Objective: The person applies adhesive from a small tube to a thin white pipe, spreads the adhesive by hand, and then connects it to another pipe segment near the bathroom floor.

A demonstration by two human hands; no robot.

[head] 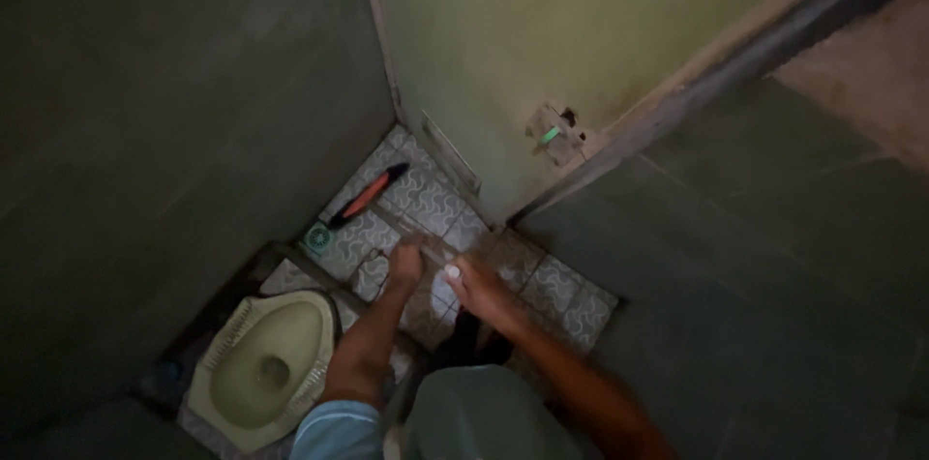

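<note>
Left hand: the left hand (406, 262) reaches down over the patterned floor tiles (431, 197); its fingers look curled, but the picture is too dim and blurred to tell whether it grips anything.
Right hand: the right hand (474, 284) is clenched around a small white cap-like object (452, 272), which shows at the end of the fist nearest the left hand.
Hands together: the two hands are close, the white object lying between them, just beside the left hand's wrist side.
White object: held in the right hand, above the tiles; its kind cannot be told.
Brush: a black and orange brush (368, 196) lies on the tiles beyond the left hand, towards the corner of the walls, well apart from both hands.
Floor drain: a round greenish floor drain (318, 238) sits beyond and to the outer side of the left hand, near the brush's lower end.
Squat toilet: a pale green squat toilet (266, 368) lies below the left forearm's outer side, nearer the person than the hand.
Door: a pale green door (542, 44) stands beyond both hands, with a latch (554, 134) beyond the right hand.
Bucket: a greenish bucket-like shape (484, 416) sits between the two forearms, close to the person.
</note>
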